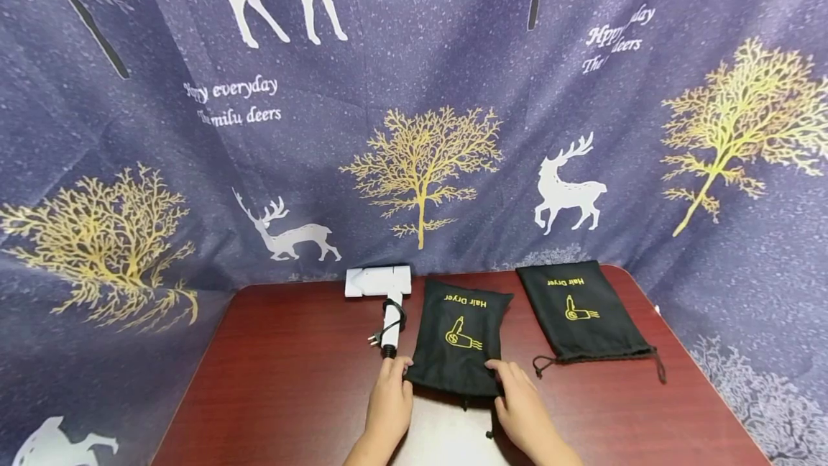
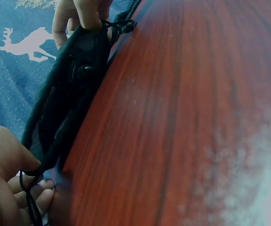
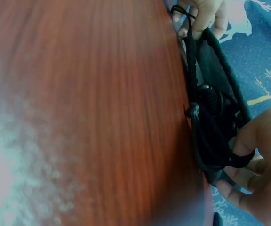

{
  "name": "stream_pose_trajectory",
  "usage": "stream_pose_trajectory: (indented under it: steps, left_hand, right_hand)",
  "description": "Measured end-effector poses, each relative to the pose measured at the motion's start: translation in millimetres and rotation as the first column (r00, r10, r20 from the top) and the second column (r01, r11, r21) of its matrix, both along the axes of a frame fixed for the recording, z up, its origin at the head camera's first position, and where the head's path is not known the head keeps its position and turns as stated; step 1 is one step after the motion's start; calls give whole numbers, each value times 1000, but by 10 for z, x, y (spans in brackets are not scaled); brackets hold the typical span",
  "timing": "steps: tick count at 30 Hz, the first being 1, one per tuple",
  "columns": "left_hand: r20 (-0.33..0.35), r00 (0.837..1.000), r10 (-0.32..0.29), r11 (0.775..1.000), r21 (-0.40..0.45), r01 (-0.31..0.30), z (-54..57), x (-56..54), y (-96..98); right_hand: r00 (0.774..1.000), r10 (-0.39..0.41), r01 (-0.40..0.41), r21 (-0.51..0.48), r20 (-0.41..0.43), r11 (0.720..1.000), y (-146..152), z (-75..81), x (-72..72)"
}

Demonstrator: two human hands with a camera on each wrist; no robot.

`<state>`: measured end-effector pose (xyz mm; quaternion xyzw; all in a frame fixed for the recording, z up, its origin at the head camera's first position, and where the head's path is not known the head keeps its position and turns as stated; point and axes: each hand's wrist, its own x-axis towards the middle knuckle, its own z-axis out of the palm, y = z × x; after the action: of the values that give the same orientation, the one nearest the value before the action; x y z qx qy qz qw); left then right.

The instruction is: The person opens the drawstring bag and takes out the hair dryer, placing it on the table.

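A black drawstring bag (image 1: 458, 340) with a yellow "Hair Dryer" print lies on the table, its mouth towards me. My left hand (image 1: 391, 395) pinches the left corner of the mouth, and my right hand (image 1: 522, 405) grips the right corner. Both wrist views look into the parted mouth, where a black ribbed cord end (image 3: 211, 100) shows; the rest of the contents is hidden. A drawstring loop (image 2: 29, 202) hangs by the left fingers. Close beyond my left hand, a white hair dryer (image 1: 392, 300) lies with its black cord wound round the handle.
Flat on the right side of the dark red table (image 1: 278, 365) is a second black "Hair Dryer" bag (image 1: 585, 318), its drawstring ends trailing. A blue cloth (image 1: 414, 70) with deer and trees hangs behind the table's far edge.
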<state>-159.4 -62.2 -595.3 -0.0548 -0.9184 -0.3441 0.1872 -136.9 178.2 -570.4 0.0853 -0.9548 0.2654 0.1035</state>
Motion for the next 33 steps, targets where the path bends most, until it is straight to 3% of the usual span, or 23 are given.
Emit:
stream_pose_trajectory:
  steps: [12,22,33]
  left_hand:
    - [-18,1000,0,1000,4,0,-57,13,-12]
    - [40,999,-17,1000,-4,17,4,12,7]
    - [63,998,-3,1000,-23,5,31,26,27]
  right_hand:
    - [1000,-2,3,-6,28,1000,26,-42,31]
    - [994,-2,8,-49,113,999,84,-12,16]
    - [992,2,4,-44,122,999,126,4,-7]
